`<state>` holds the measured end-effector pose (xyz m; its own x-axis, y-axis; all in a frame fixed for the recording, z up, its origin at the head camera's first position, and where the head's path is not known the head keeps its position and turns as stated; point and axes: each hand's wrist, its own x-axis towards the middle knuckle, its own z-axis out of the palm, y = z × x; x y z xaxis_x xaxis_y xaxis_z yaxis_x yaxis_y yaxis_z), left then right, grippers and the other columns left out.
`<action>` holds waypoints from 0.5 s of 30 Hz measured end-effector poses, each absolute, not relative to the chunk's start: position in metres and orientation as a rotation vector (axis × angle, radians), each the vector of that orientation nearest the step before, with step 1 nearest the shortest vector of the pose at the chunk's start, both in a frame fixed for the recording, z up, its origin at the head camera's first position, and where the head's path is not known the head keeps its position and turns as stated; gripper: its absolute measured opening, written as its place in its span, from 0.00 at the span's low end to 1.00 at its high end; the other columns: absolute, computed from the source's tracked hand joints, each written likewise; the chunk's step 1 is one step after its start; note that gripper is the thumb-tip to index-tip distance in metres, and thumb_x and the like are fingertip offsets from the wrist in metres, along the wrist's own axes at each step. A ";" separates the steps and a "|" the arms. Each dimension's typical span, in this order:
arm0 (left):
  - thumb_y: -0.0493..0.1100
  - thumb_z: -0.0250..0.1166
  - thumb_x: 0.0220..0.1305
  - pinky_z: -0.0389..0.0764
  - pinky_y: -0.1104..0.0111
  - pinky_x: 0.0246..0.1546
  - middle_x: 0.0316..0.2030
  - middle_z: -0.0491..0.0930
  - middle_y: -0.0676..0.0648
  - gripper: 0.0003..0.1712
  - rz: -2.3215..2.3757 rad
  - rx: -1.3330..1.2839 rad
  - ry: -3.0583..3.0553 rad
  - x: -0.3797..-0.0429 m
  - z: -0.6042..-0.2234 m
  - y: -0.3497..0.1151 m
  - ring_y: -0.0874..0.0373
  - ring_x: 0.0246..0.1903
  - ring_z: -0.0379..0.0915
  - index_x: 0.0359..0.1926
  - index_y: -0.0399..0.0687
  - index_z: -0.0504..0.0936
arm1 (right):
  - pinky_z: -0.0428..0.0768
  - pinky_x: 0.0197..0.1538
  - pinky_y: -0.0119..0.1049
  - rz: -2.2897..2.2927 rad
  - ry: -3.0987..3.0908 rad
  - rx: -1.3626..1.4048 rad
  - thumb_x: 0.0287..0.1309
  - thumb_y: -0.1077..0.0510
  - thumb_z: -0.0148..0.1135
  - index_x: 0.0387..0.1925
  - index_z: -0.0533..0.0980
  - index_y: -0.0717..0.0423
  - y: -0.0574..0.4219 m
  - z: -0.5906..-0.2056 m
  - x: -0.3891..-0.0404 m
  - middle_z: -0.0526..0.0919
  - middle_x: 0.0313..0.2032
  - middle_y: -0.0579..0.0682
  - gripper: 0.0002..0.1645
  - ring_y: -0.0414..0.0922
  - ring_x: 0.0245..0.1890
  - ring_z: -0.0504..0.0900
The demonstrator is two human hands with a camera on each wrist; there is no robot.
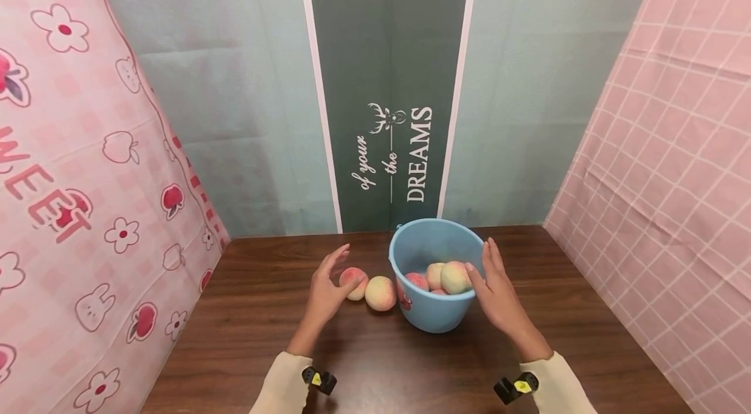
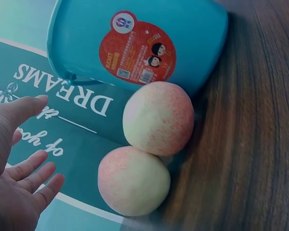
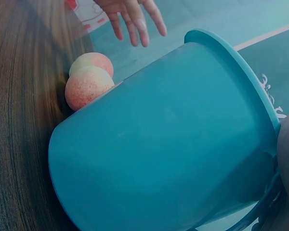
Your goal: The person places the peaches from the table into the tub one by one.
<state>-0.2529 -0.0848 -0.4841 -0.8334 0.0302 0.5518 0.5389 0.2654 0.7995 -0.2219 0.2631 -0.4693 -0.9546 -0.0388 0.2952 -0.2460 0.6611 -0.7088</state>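
Head view: a light-blue round plastic bucket (image 1: 434, 319) stands right of lower centre on a brown wood-grain table (image 1: 369, 368), holding several round pink-and-cream peaches (image 1: 456, 278). Left of it lie two loose pink-and-yellow peaches (image 1: 381, 295). Beside these, the left hand (image 1: 324, 290) spreads its fingers, holding nothing. The right hand (image 1: 499, 293) has straight fingers at the bucket's right rim; whether its thumb touches a peach, I cannot tell.

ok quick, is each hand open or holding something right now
Left hand: open, holding nothing, beside a peach.
Right hand: open, fingers straight, at the rim of the bucket.
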 end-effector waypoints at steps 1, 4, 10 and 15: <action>0.26 0.77 0.51 0.78 0.43 0.54 0.56 0.78 0.34 0.40 -1.593 -0.506 -2.118 -0.256 -0.489 -0.086 0.34 0.58 0.74 0.66 0.38 0.75 | 0.49 0.71 0.71 1.175 -2.625 0.225 0.78 0.40 0.46 0.79 0.37 0.63 0.263 -0.469 -0.222 0.30 0.80 0.56 0.49 0.65 0.78 0.40; 0.26 0.77 0.50 0.77 0.42 0.55 0.57 0.78 0.35 0.42 -1.593 -0.475 -2.126 -0.267 -0.506 -0.089 0.36 0.58 0.74 0.67 0.42 0.75 | 0.49 0.71 0.71 1.178 -2.626 0.224 0.78 0.41 0.46 0.79 0.36 0.63 0.263 -0.469 -0.221 0.30 0.80 0.56 0.48 0.65 0.78 0.40; 0.31 0.80 0.49 0.76 0.39 0.56 0.57 0.79 0.41 0.43 -1.625 -0.457 -2.116 -0.280 -0.528 -0.097 0.42 0.59 0.75 0.67 0.50 0.76 | 0.49 0.71 0.71 1.177 -2.617 0.227 0.78 0.41 0.46 0.79 0.37 0.63 0.262 -0.469 -0.221 0.30 0.80 0.57 0.48 0.65 0.78 0.40; 0.34 0.80 0.51 0.75 0.39 0.57 0.58 0.78 0.43 0.42 -1.650 -0.449 -2.131 -0.282 -0.534 -0.102 0.43 0.59 0.75 0.67 0.52 0.76 | 0.49 0.71 0.72 1.177 -2.623 0.221 0.78 0.40 0.46 0.79 0.36 0.62 0.262 -0.470 -0.222 0.30 0.80 0.56 0.49 0.65 0.78 0.41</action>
